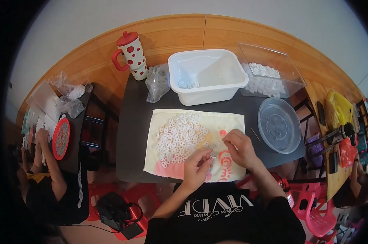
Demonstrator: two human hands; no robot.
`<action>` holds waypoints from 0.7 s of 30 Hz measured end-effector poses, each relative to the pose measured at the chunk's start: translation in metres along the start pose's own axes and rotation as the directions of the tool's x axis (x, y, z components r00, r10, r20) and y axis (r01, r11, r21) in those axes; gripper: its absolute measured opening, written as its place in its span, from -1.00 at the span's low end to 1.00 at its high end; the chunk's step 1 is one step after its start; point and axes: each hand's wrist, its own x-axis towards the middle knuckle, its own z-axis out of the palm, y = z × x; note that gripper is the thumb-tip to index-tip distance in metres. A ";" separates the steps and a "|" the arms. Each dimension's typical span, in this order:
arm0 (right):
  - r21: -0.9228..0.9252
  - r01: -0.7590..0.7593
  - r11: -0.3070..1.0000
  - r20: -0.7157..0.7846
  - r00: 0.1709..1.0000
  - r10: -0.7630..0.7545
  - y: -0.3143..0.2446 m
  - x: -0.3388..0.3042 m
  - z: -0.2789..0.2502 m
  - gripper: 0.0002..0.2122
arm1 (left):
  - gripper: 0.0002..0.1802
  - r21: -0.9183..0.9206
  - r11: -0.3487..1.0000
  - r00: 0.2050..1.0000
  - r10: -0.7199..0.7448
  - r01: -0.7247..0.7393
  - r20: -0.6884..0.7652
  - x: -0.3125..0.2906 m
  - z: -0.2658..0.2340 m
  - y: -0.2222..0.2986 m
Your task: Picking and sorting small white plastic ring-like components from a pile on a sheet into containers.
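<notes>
On the dark table lies a cream cloth (151, 134) with pink and orange print. A loose heap of small white oval pieces with two holes (180, 134) covers its left half. My left hand (197, 167) hovers over the cloth's near edge, thumb and forefinger closed around a small white piece (213, 158). Above the cloth's right side, my right hand (240, 149) is pinched; what sits between its fingertips is too small to make out. Beside it lies a thin stick (255, 135). A clear round dish (292, 143) to the right holds a few tiny thin bits.
Behind the cloth stands a white tub (208, 96) with some pieces inside. A clear box (290, 81) of white pieces, a plastic bag (157, 83) and a red-spotted tumbler (134, 59) line the back. Other people work at side tables; a red tray (55, 142) stands left.
</notes>
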 end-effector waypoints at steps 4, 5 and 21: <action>-0.126 -0.003 0.992 -0.014 1.000 0.001 0.011 -0.001 -0.013 -0.87 | -0.69 0.030 0.999 1.000 0.017 -0.016 -0.012 -0.001 -0.002 0.000; -0.137 0.011 0.991 0.010 1.000 -0.009 0.012 -0.001 -0.015 -0.86 | -0.69 0.056 0.998 1.000 0.025 -0.024 -0.009 -0.001 -0.002 0.001; -0.608 0.151 0.780 0.185 0.982 -0.047 0.015 -0.009 -0.004 -0.84 | -0.68 0.057 0.998 0.999 0.017 -0.015 -0.031 -0.002 0.001 0.003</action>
